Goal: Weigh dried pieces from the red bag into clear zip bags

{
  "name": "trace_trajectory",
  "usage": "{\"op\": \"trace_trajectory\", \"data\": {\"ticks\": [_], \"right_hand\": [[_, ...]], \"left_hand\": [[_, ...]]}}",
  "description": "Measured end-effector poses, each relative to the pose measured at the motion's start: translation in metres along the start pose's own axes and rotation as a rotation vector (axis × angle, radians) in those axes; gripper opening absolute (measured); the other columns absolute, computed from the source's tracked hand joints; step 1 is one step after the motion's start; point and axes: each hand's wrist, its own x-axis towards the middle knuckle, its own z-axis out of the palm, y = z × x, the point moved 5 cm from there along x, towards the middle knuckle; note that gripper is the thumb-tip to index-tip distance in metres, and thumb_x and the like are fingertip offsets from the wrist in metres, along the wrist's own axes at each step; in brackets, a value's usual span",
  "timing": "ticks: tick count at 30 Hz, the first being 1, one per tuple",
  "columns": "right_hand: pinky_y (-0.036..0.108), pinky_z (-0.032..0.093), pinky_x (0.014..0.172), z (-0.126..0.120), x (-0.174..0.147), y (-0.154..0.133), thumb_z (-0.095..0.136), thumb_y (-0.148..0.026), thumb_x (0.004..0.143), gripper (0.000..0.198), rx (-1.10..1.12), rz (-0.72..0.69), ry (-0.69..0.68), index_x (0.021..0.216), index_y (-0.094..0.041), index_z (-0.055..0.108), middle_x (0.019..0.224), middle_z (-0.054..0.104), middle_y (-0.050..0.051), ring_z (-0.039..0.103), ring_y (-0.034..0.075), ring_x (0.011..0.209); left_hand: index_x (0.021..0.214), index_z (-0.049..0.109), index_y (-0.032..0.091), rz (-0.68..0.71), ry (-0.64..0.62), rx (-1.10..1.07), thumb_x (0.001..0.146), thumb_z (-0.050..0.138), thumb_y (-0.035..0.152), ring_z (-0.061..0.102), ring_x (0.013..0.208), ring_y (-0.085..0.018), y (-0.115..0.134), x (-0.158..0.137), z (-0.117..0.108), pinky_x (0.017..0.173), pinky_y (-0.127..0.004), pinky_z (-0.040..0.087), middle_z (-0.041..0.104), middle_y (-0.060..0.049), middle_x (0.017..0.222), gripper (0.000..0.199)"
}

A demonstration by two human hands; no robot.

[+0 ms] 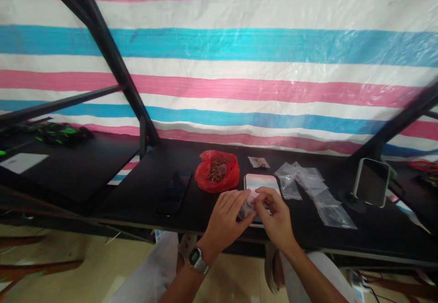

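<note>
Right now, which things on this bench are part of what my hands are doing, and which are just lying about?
In use:
left hand and right hand, both pinching a small clear bag
flat scale under them
red bag of brown bits
empty clear bags
one filled bag

Lying about:
dark phone
standing device
green-and-black gear
white paper

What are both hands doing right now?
Left hand: pinching a small clear bag.
Right hand: pinching the same bag, above the scale.

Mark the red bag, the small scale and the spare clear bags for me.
red bag (205, 177): head view, on its crumpled left side.
small scale (262, 182): head view, on the bare far part of its platform.
spare clear bags (333, 214): head view, on the nearest bag.
</note>
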Motion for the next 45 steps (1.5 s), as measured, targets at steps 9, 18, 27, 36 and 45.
{"op": "trace_trajectory", "data": {"ticks": [9,18,27,36,45], "right_hand": [[0.029,0.057,0.065,-0.009,0.002,0.015,0.062,-0.039,0.100,0.018,-0.158,0.031,-0.009,0.098,-0.024,0.072,0.074,0.072,0.000,0.068,0.016,0.064],[0.039,0.055,0.099,0.069,0.114,0.018,0.059,-0.025,0.099,0.026,-0.792,-0.104,-0.578,0.109,-0.019,0.083,0.112,0.083,0.012,0.075,0.026,0.102],[0.035,0.048,0.105,0.121,0.146,0.035,0.070,-0.035,0.099,0.018,-1.078,-0.146,-0.791,0.094,-0.021,0.081,0.096,0.084,0.006,0.074,0.024,0.098],[0.044,0.048,0.103,0.131,0.139,0.020,0.068,-0.018,0.094,0.032,-1.228,-0.209,-0.804,0.124,-0.011,0.074,0.119,0.078,0.025,0.067,0.040,0.123],[0.030,0.054,0.087,0.131,0.134,0.028,0.073,-0.017,0.088,0.021,-1.079,-0.091,-0.881,0.108,-0.021,0.080,0.103,0.084,0.009,0.077,0.027,0.100]], "left_hand": [[0.139,0.064,0.021,-0.521,-0.101,-0.248,0.095,0.071,0.025,0.072,0.120,-0.026,-0.039,-0.004,0.006,0.109,-0.047,0.057,0.077,-0.010,0.127,0.044],[0.133,0.070,0.018,-0.673,-0.373,-0.330,0.091,0.074,0.031,0.070,0.125,-0.032,-0.058,-0.010,-0.008,0.113,-0.048,0.054,0.075,-0.014,0.135,0.043],[0.114,0.074,0.018,-0.689,-0.415,-0.400,0.093,0.071,0.037,0.074,0.105,-0.026,-0.062,-0.005,0.004,0.097,-0.035,0.056,0.080,-0.011,0.109,0.029],[0.108,0.074,0.020,-0.727,-0.399,-0.399,0.093,0.070,0.035,0.074,0.100,-0.026,-0.069,-0.007,-0.012,0.092,-0.034,0.055,0.080,-0.010,0.103,0.022],[0.117,0.073,0.017,-0.725,-0.337,-0.459,0.095,0.067,0.029,0.074,0.094,-0.023,-0.079,-0.012,-0.020,0.087,-0.033,0.057,0.080,-0.010,0.109,0.026]]}}
